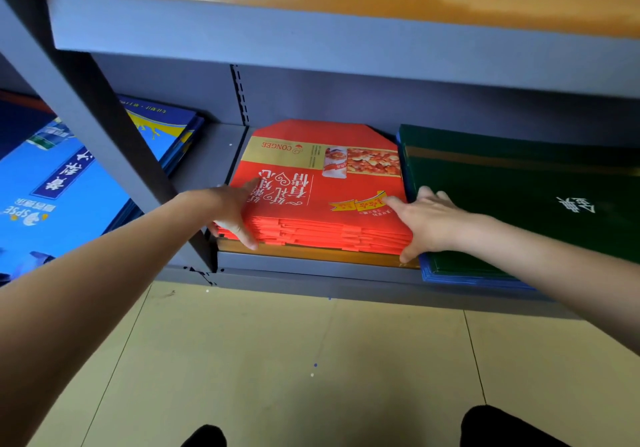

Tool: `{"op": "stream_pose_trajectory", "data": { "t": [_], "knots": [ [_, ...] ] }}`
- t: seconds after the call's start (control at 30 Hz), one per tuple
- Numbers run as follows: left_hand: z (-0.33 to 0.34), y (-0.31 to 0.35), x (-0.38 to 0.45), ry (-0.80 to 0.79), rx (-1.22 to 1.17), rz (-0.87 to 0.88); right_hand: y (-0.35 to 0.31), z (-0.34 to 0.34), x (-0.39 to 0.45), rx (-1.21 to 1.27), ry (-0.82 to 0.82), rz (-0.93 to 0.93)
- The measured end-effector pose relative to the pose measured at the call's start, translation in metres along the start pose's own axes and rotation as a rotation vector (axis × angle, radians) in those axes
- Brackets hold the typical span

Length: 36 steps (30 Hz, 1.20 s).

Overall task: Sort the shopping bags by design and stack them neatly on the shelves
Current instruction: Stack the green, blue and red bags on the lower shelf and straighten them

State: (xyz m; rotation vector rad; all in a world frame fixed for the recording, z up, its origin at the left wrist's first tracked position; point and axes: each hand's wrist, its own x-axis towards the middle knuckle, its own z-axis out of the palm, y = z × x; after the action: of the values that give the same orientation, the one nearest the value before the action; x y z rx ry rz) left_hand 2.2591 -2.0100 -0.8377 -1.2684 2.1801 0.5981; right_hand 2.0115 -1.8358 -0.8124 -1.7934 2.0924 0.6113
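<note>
Three piles of flat shopping bags lie on the lower shelf (311,262): a blue pile (62,200) at the left beyond the grey upright post (104,141), a red pile (322,197) in the middle, and a dark green pile (519,204) at the right, just beside the red one. Both hands bracket the red pile. The left hand (235,211) lies with straight fingers flat against its left edge, thumb on the top bag. The right hand (426,221) presses the right front corner, thumb on top, fingers seemingly tucked between the red and green piles, though that gap is hard to see. Neither grip is clamped around the bags. Tan floor tiles (277,360) show below.
</note>
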Motion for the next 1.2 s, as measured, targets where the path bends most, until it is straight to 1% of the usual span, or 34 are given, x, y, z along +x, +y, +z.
{"op": "stream_pose_trajectory", "data": {
  "t": [0.1, 0.2, 0.3, 0.37, 0.47, 0.63, 0.7, 0.8, 0.87, 0.97, 1.07, 1.13, 1.2],
  "knots": [
    [0.007, 0.006, -0.004, 0.074, 0.074, -0.030, 0.007, 0.014, 0.003, -0.004, 0.055, -0.024],
    [0.009, 0.002, -0.002, 0.136, 0.102, -0.031, 0.014, 0.016, 0.008, 0.097, 0.133, -0.033],
    [0.007, -0.002, 0.001, 0.168, 0.088, -0.028, 0.019, 0.017, 0.007, 0.152, 0.208, -0.030],
    [0.005, 0.000, 0.002, 0.160, 0.105, -0.026, 0.022, 0.018, 0.005, 0.172, 0.240, -0.023],
    [0.009, 0.012, -0.001, 0.119, 0.157, -0.063, 0.022, 0.020, 0.005, 0.153, 0.219, -0.028],
    [0.013, 0.014, 0.000, 0.100, 0.167, -0.084, 0.014, 0.010, 0.001, 0.050, 0.107, 0.010],
    [0.014, 0.013, -0.001, 0.115, 0.163, -0.075, 0.013, 0.003, -0.002, 0.023, 0.137, 0.017],
    [0.016, 0.011, 0.000, 0.131, 0.168, -0.058, 0.009, -0.003, 0.002, 0.149, 0.219, -0.031],
    [0.015, 0.010, 0.002, 0.136, 0.156, -0.074, 0.005, -0.003, 0.006, 0.165, 0.204, -0.073],
    [0.014, 0.013, -0.002, 0.127, 0.173, -0.098, 0.003, -0.003, 0.009, 0.136, 0.185, -0.077],
    [0.016, 0.020, -0.014, 0.137, 0.222, -0.095, 0.004, -0.003, 0.007, 0.207, 0.201, -0.129],
    [0.021, 0.022, -0.028, 0.180, 0.291, -0.055, 0.000, -0.004, 0.007, 0.313, 0.193, -0.207],
    [0.029, 0.023, -0.044, 0.284, 0.370, 0.039, -0.010, -0.003, 0.006, 0.364, 0.183, -0.256]
  ]
}}
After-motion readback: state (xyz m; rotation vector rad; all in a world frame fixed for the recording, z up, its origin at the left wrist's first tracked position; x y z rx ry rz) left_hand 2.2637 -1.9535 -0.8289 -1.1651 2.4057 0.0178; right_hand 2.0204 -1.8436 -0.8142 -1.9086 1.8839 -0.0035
